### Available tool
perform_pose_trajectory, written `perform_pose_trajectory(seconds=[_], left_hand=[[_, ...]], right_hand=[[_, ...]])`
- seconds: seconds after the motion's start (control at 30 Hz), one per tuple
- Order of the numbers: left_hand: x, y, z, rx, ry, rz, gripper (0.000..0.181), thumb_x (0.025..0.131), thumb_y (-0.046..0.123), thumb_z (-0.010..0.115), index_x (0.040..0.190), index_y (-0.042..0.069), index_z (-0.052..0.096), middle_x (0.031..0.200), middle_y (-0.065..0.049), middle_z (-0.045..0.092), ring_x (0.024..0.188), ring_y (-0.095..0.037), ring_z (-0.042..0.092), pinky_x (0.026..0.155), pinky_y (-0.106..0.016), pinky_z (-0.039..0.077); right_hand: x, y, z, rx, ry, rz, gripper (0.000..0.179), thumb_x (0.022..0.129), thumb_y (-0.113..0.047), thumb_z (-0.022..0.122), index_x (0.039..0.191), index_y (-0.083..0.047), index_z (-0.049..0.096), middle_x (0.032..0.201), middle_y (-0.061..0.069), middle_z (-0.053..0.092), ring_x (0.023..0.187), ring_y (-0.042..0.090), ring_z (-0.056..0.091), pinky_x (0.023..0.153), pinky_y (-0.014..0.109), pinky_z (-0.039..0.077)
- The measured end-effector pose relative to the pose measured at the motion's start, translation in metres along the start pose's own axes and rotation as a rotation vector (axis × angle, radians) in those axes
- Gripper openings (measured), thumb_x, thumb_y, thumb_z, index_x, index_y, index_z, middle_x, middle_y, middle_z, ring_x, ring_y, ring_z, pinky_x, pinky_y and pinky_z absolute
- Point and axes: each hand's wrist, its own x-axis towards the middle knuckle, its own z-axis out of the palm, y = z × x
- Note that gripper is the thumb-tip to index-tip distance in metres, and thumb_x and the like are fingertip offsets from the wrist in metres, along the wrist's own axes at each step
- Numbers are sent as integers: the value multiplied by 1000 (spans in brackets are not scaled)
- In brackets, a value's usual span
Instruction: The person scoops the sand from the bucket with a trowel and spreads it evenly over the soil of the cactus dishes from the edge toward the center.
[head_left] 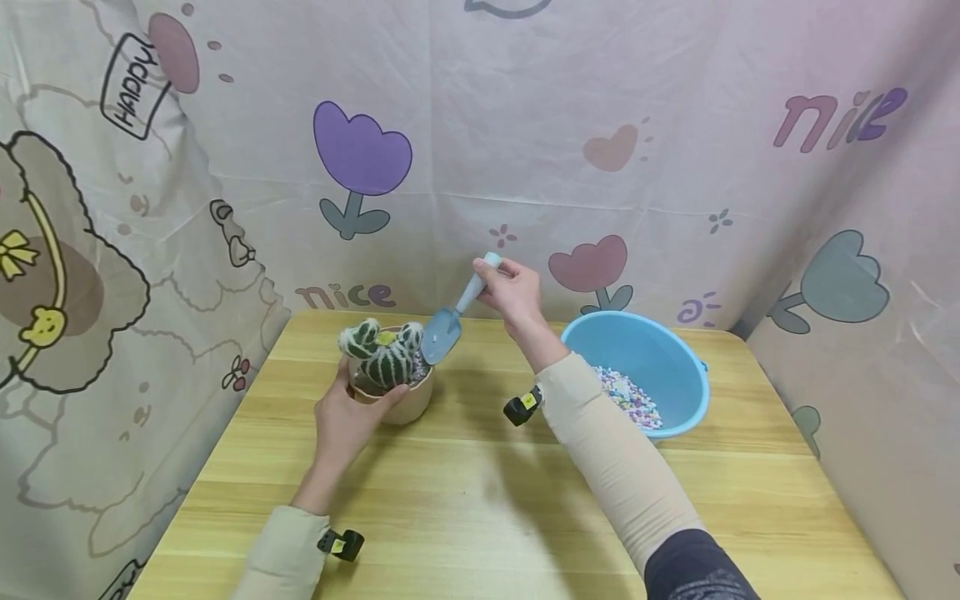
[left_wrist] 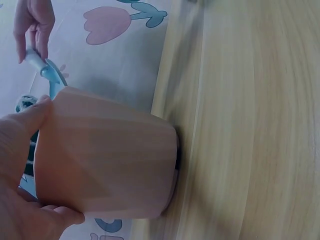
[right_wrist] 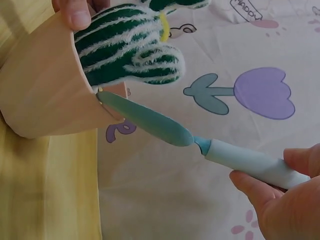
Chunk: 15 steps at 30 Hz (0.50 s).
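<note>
A peach-coloured flowerpot (head_left: 408,406) stands on the table at the left, holding a green-and-white striped knitted cactus (head_left: 386,367) with a yellow bit on top. My left hand (head_left: 348,421) grips the pot around its rim, the thumb on the near side. In my right hand (head_left: 513,292) is a small blue trowel (head_left: 441,333), pinched by its pale handle. The trowel's blade slants down, and its tip meets the pot's rim beside the cactus in the right wrist view. Small pebbles show at the cactus's base; the pot's inside is mostly hidden.
A blue plastic basin (head_left: 675,367) stands on the right of the wooden table (head_left: 450,517), with many small multicoloured pebbles (head_left: 630,396) inside. My right forearm passes in front of its left side. A printed cloth (head_left: 480,150) hangs behind and beside the table.
</note>
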Motion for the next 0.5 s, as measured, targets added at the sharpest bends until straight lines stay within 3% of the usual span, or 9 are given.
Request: perform_pose_trajectory(seconds=[0.3, 0.5], left_hand=[[0, 0, 0, 17, 7, -5, 108, 79, 45, 93, 162, 5, 37, 146, -29, 61, 132, -45, 63, 108, -59, 55], [-1, 1, -3, 13, -19, -18, 108, 79, 46, 93, 163, 6, 37, 148, -29, 59, 135, -45, 60, 111, -59, 53]], right_hand=[[-2, -6, 5, 3, 2, -35, 36, 97, -16, 79, 127, 2, 73, 125, 27, 74, 110, 38, 76, 85, 35, 67], [1, -9, -3, 13, 22, -36, 39, 98, -18, 77, 131, 3, 71, 126, 29, 72, 107, 37, 77, 86, 37, 67]])
